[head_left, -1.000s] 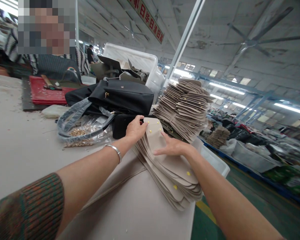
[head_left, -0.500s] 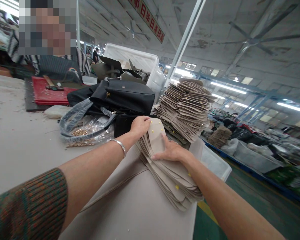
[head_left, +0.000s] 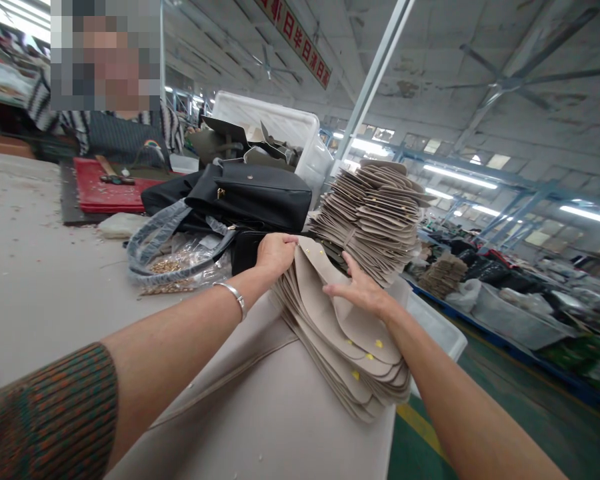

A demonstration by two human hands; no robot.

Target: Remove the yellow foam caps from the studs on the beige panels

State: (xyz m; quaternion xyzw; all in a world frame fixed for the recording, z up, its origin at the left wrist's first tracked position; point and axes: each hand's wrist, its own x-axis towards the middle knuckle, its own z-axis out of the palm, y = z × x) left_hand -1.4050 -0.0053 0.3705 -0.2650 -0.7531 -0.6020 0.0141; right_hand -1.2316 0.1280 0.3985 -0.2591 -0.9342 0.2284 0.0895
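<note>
A fanned stack of beige leather flaps (head_left: 350,347) with small gold studs lies at the table's right edge. My left hand (head_left: 276,252) grips the far end of the top flaps, fingers curled over their edge. On the same stack rests my right hand (head_left: 361,291), its fingers bent around the right edge of the top flap, which is lifted slightly. A silver bangle (head_left: 233,297) circles my left wrist.
A taller pile of beige flaps (head_left: 375,217) stands just behind. Black handbags (head_left: 250,193) and a plastic bag of gold hardware (head_left: 173,267) lie to the left. A white bin (head_left: 280,127), a red mat (head_left: 105,193) and a seated person in a striped top (head_left: 123,130) are farther back.
My right hand slid from the flat top of the stack to its right edge, and the top flap has lifted. My left hand stays at the far end.
</note>
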